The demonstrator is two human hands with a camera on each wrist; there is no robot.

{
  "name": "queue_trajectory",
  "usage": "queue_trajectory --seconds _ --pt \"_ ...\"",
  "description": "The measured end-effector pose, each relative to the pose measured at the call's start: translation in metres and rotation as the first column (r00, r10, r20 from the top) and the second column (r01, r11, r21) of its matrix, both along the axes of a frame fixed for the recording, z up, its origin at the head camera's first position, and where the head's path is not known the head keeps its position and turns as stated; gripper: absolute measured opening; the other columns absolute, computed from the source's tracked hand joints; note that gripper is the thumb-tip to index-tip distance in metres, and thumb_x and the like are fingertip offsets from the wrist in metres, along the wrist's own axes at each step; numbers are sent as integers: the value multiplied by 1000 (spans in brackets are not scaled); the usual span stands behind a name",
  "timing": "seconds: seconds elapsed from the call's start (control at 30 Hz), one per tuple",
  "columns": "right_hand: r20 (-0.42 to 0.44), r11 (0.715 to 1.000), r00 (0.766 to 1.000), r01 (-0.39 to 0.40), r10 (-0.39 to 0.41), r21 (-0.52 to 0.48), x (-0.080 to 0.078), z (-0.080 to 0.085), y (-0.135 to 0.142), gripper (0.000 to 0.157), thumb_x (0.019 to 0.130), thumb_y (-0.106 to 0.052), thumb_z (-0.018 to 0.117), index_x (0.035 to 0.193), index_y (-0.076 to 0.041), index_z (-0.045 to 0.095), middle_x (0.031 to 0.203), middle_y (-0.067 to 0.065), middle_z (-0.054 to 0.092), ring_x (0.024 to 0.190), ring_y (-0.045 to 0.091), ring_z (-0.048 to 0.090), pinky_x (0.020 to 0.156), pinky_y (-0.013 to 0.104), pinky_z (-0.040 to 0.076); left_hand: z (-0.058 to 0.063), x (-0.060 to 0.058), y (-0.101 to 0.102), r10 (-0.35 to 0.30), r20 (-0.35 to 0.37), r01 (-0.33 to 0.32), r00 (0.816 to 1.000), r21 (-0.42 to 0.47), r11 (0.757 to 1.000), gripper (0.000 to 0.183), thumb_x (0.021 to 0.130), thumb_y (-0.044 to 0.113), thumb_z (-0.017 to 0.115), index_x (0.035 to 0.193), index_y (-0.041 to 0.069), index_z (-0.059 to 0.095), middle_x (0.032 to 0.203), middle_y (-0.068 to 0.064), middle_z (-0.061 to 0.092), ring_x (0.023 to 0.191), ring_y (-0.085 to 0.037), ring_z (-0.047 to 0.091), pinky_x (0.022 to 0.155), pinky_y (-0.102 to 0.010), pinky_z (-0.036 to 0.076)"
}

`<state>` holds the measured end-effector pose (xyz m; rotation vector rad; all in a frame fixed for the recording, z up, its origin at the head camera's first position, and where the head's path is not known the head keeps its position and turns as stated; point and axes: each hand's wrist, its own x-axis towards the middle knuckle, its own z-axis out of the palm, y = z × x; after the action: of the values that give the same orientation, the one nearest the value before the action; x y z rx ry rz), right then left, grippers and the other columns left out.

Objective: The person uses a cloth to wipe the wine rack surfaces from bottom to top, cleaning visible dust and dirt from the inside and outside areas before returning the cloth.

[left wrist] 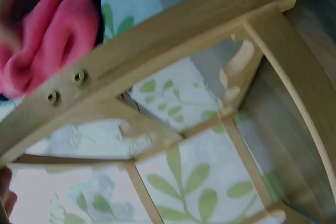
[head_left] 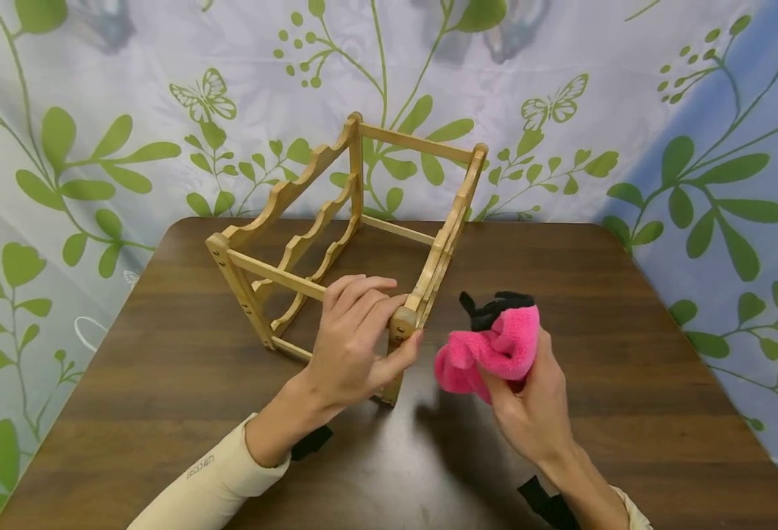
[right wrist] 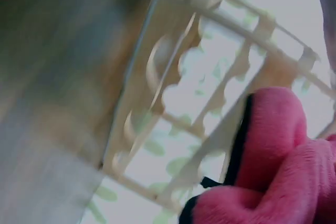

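A light wooden rack [head_left: 281, 274] with scalloped rails stands tilted on the brown table, most of it left of centre in the head view. My left hand [head_left: 355, 346] grips its near corner, thumb by the corner post and fingers over the top rail. To the right, my right hand [head_left: 534, 405] holds a bunched pink cloth [head_left: 494, 350] with black edging, raised above the table beside the rack. Screw heads show on a rack post [left wrist: 173, 40] in the left wrist view, with the pink cloth [left wrist: 58, 40] behind it. The right wrist view has the cloth [right wrist: 273, 161] in front of the rack.
The dark wooden table [head_left: 594, 294] reaches back to a curtain [head_left: 389, 66] printed with green leaves and butterflies. Black straps [head_left: 547, 504] hang at both wrists. A thin white loop [head_left: 85, 335] shows against the curtain at the left.
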<state>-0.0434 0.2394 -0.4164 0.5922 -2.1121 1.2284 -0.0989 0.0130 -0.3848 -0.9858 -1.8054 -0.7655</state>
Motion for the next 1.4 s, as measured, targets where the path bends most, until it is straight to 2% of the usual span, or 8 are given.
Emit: queue_trajectory --seconds 0.3,0.47,0.67,0.87,1.03,1.13,1.23,1.4 --pt "197 957 954 182 -228 227 -3 12 43 51 79 8 71 125 0 52 111 7 59 87 15 53 73 21 48 3 -17 -47 -186 63 186 981 -1 982 29 93 24 60 93 -4 65 87 -13 68 111 -36 59 107 -53 31" --pt "380 902 893 61 -240 427 -13 7 64 51 83 2 68 131 -5 50 115 9 57 93 23 55 73 47 51 6 -20 -73 -252 138 254 958 -1 967 33 97 27 58 95 -6 64 86 -11 67 125 -38 53 112 -60 21" --pt "584 869 786 -131 -203 478 -18 -9 74 51 86 -8 72 131 -8 49 107 4 60 92 21 58 73 43 51 8 -24 -93 -284 178 288 942 -1 958 34 98 28 57 98 -6 65 93 -14 68 130 -36 49 112 -61 21" --pt "632 838 749 -204 -200 506 -19 -18 64 65 85 -21 76 140 -7 44 113 3 60 94 20 59 75 45 53 1 -14 -92 -27 127 13 991 106 994 48 96 40 61 101 -7 67 114 -21 66 128 -37 51 109 -52 34" --pt "607 808 766 -214 -209 549 -21 -26 52 73 89 -31 74 145 0 38 131 15 56 108 33 60 85 56 51 -13 3 -74 257 245 -301 935 163 940 77 94 57 58 127 -12 56 142 -27 48 132 -41 46 102 -52 42" --pt "652 803 742 -290 -154 520 -22 -30 46 76 93 -36 69 148 2 34 143 20 48 123 39 52 95 61 44 -18 5 -67 295 274 -344 915 152 927 75 100 51 50 133 -16 49 145 -32 40 133 -45 41 99 -60 41" --pt "746 796 662 -417 -65 439 -20 -34 41 80 95 -43 63 152 1 27 154 22 32 139 40 33 108 61 30 -21 4 -66 289 260 -333 921 144 932 69 104 45 44 132 -18 47 144 -37 37 134 -48 38 99 -62 39" --pt "801 724 598 -533 -42 437 -9 -47 24 86 97 -55 53 156 -2 20 161 25 9 146 46 5 110 70 7 -22 -3 -76 274 246 -311 930 126 942 69 106 43 39 135 -19 41 145 -38 35 135 -46 38 100 -59 39"
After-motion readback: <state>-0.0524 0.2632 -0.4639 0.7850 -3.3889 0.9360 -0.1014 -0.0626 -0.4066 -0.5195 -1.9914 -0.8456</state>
